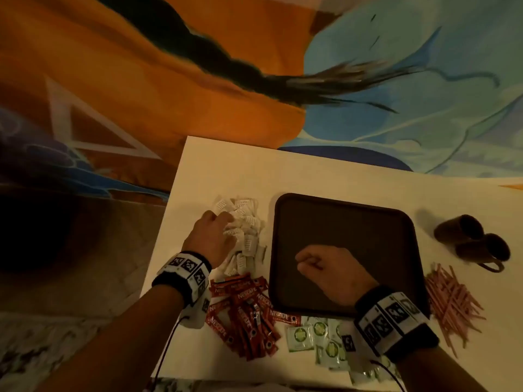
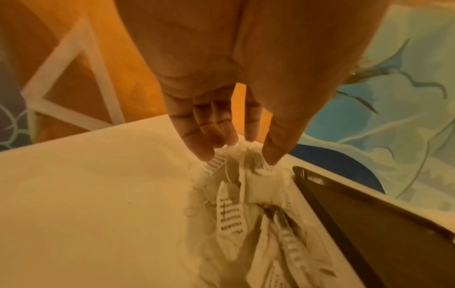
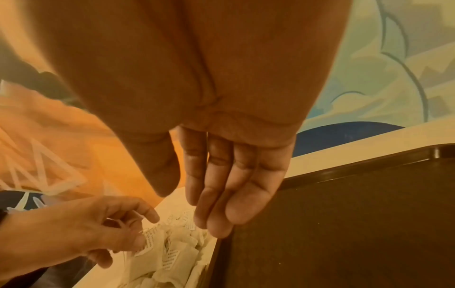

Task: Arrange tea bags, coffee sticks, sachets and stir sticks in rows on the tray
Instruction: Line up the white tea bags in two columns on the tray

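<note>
Reaching left hand (image 1: 210, 236) into tea bags (image 1: 244, 236) heap on tabletop (image 1: 226, 171) left of tray (image 1: 283, 250), fingertips (image 2: 204, 154) pinching one. Right hand (image 1: 329, 271) relaxed over tray, holding nothing. I judge tangled strings risk dragging extra bags up, scattering heap.

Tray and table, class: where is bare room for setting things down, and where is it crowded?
Free: the tray floor beyond the right hand, and the table strip behind it. Crowded: tea bags under the left hand, coffee sticks, green sachets, stir sticks, cups.
</note>
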{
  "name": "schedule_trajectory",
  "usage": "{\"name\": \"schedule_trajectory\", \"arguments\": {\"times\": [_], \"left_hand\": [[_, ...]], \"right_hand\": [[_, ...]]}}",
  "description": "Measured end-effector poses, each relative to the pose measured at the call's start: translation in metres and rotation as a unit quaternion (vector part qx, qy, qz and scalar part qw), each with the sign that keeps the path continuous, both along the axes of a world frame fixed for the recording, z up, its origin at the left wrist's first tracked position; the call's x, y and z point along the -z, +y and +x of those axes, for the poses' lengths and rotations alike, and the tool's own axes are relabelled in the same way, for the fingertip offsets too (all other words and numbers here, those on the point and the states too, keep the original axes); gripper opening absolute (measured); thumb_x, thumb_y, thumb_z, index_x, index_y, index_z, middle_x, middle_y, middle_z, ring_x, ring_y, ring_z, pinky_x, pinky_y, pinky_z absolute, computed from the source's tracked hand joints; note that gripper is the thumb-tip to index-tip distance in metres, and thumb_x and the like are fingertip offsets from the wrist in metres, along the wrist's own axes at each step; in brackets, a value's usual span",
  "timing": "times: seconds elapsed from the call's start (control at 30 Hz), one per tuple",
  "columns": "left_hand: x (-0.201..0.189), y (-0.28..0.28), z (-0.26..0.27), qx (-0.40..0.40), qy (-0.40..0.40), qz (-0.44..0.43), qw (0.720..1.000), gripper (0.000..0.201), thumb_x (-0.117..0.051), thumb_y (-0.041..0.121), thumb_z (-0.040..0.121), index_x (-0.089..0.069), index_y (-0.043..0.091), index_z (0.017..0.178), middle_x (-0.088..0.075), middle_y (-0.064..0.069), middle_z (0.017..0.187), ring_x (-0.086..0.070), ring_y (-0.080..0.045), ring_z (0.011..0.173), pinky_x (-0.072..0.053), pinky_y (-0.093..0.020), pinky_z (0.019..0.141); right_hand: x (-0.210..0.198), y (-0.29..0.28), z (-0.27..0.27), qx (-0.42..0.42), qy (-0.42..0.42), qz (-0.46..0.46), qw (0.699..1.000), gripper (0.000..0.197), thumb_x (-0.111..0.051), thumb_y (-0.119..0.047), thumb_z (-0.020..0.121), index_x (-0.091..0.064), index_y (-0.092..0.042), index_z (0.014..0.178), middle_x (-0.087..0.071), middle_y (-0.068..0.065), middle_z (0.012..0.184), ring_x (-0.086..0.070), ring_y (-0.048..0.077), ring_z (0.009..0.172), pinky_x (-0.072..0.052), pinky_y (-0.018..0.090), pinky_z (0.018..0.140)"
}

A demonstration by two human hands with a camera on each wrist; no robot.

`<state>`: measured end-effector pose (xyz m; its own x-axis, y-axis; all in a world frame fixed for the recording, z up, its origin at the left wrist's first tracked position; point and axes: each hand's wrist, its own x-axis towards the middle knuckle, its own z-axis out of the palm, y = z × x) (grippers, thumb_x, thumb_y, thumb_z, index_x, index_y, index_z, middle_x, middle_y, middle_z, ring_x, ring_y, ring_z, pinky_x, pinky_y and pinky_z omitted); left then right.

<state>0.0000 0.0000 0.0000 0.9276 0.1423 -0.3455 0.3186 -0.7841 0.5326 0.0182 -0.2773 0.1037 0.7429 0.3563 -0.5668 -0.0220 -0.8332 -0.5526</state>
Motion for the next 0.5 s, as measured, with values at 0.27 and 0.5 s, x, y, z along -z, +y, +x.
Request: {"name": "schedule_trajectory", "arguments": {"times": [0.27, 0.5], "left_hand": [[0.006, -0.008, 0.005, 0.022, 0.008, 0.019, 1.0, 0.011, -0.066, 0.025, 0.094, -0.062, 0.025, 0.103, -0.051, -0.002, 0.11, -0.054, -0.028, 0.105, -0.05, -0.039, 0.083], [-0.029, -0.025, -0.002, 0.023, -0.038, -0.096, 0.994, 0.014, -0.074, 0.03, 0.091, -0.059, 0.029, 0.089, -0.062, 0.01, 0.084, -0.055, -0.008, 0.074, -0.036, -0.012, 0.061]], "right_hand": [[0.01, 0.009, 0.0, 0.003, 0.021, 0.002, 1.0, 0.022, -0.061, -0.034, 0.101, -0.068, -0.031, 0.121, -0.069, -0.015, 0.112, -0.063, -0.002, 0.101, -0.053, 0.021, 0.09], [0.024, 0.026, 0.006, -0.012, -0.004, 0.053, 0.999, 0.021, -0.066, -0.028, 0.097, -0.069, -0.028, 0.118, -0.069, -0.014, 0.106, -0.064, -0.001, 0.095, -0.055, 0.02, 0.085]]}}
